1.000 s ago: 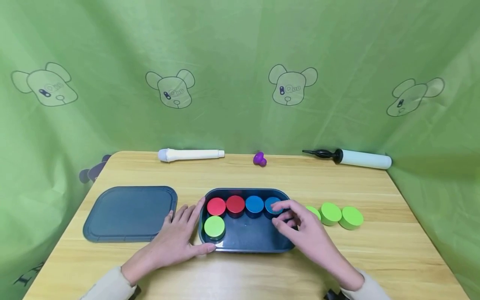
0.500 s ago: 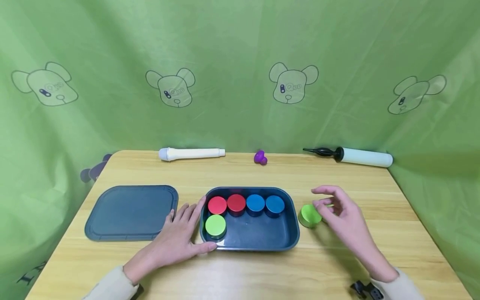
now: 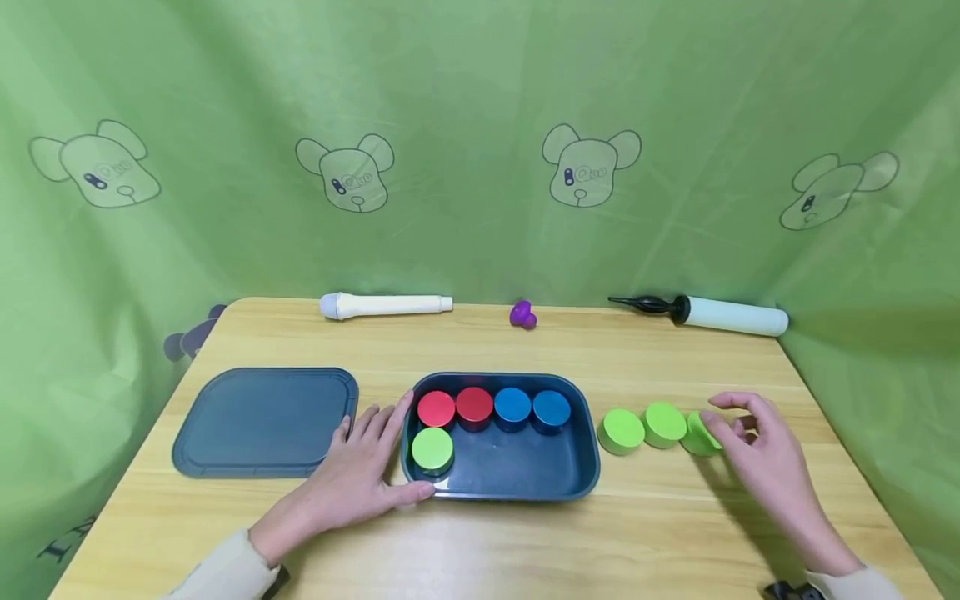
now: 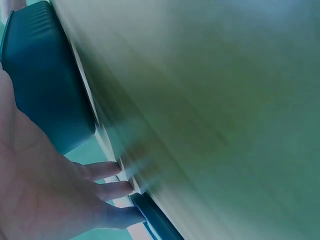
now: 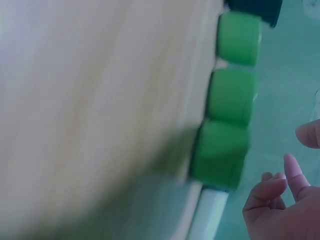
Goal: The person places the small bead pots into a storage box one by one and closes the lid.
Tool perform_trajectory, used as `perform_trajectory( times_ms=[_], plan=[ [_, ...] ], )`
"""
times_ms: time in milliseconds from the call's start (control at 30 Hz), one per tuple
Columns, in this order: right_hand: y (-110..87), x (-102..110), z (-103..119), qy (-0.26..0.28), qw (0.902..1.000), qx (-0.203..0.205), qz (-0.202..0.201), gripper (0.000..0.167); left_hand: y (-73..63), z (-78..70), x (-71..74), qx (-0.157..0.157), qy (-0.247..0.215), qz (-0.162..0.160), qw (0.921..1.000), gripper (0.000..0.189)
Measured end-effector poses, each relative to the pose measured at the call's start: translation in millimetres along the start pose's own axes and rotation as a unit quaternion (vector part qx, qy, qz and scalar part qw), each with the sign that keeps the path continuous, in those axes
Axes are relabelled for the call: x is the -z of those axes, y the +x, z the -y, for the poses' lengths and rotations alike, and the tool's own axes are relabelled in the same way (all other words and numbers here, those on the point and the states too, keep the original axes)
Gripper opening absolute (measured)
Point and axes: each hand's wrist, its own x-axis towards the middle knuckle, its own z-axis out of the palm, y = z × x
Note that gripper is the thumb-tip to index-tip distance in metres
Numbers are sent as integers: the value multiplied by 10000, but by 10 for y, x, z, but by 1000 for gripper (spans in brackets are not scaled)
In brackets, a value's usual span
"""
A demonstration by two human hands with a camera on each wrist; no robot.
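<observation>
My left hand (image 3: 352, 479) rests on the left end of a dark blue plastic tray (image 3: 517, 473), fingers spread, thumb along its front edge. Inside, along the back wall, stand two red cylinders (image 3: 474, 406) and two blue cylinders (image 3: 551, 408); a short green cylinder (image 3: 432, 450) sits at front left. To the right of the tray three more green cylinders (image 3: 622, 432) form a row on the table. Over the rightmost green cylinder (image 5: 220, 152) hovers my right hand (image 3: 772, 467), thumb and index finger apart. The right wrist view shows a gap between these fingers and the cylinder.
A flat dark blue lid (image 3: 266, 423) lies left of the tray, close to my left fingers. Along the table's back edge are a white toy microphone (image 3: 390, 306), a small purple object (image 3: 522, 315) and a white hand pump (image 3: 735, 317). Green curtain (image 3: 480, 167) hangs behind.
My right hand has moved right, from over the tray's blue cylinder, past the nearest green cylinders, to the far end of their row. The left hand stays on the tray.
</observation>
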Motion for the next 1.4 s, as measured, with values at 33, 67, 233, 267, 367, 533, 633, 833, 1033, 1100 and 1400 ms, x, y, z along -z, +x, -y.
perform_trajectory(
  times_ms=[33, 67, 233, 267, 367, 533, 633, 833, 1033, 1100, 1400],
  plan=[
    [-3, 20, -54, -67, 10000, -39, 20, 39, 2, -1, 3, 6, 4, 18, 10000, 120],
    [-7, 39, -104, -117, 9999, -87, 50, 40, 5, -1, 6, 1, -5, 22, 10000, 120],
    [-13, 85, -285, -220, 9983, -292, 445, 46, 18, -9, 20, -7, -34, 28, 10000, 120],
    [-9, 87, -305, -199, 9978, -322, 546, 47, 16, -11, 22, -6, -54, 30, 10000, 120],
    [12, 81, -335, -114, 9953, -417, 863, 51, 5, -14, 26, 17, -65, 66, 10000, 120],
    [54, 49, -352, -40, 9917, -558, 1161, 54, -7, -14, 28, 18, -66, 84, 9999, 120],
    [61, 27, -377, -89, 9905, -578, 1246, 55, -5, -16, 28, 0, -63, 96, 9999, 120],
    [56, 13, -409, -186, 9912, -384, 1254, 54, -4, -21, 26, -3, -73, 83, 9999, 120],
    [-2, 64, -336, -253, 9948, -406, 904, 51, -5, -20, 29, 8, -60, 81, 9999, 120],
    [-22, 90, -314, -165, 9962, -513, 688, 50, -3, -20, 29, -4, -60, 85, 9999, 120],
    [-129, 73, -112, 677, 9963, -508, -132, 34, -7, -19, 32, -5, -49, 108, 9999, 120]
  ],
)
